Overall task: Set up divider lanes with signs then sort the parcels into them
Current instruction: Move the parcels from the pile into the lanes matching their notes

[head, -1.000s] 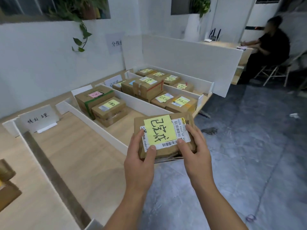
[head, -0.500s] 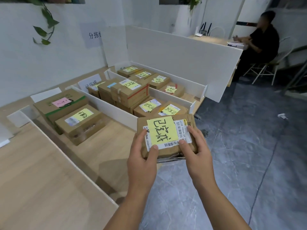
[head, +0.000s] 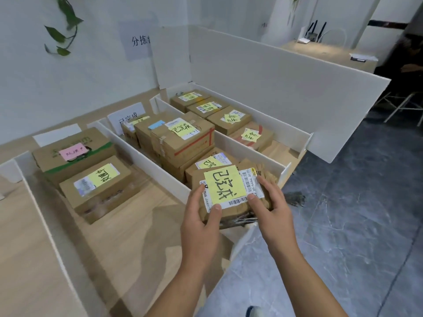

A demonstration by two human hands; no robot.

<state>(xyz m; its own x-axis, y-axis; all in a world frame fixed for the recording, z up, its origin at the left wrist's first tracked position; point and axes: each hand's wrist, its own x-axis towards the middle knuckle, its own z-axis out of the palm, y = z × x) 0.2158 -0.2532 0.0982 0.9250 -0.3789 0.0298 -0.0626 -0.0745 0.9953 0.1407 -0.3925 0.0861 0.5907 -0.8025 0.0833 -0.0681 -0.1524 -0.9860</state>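
Dim, even indoor light, soft shadows, slight motion blur, wide-angle bending at the edges.

Left forearm (head: 183, 282) and right forearm (head: 297, 271) bare down to the frame's lower edge, left hand (head: 199, 223) and right hand (head: 272, 207) bare, short thumbnails, just right of the left forearm a shoe toe (head: 254, 311), dark blue over pale grey.

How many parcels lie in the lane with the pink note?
2 visible: green-taped parcel at the back, yellow-noted parcel before it; another may lie underneath.
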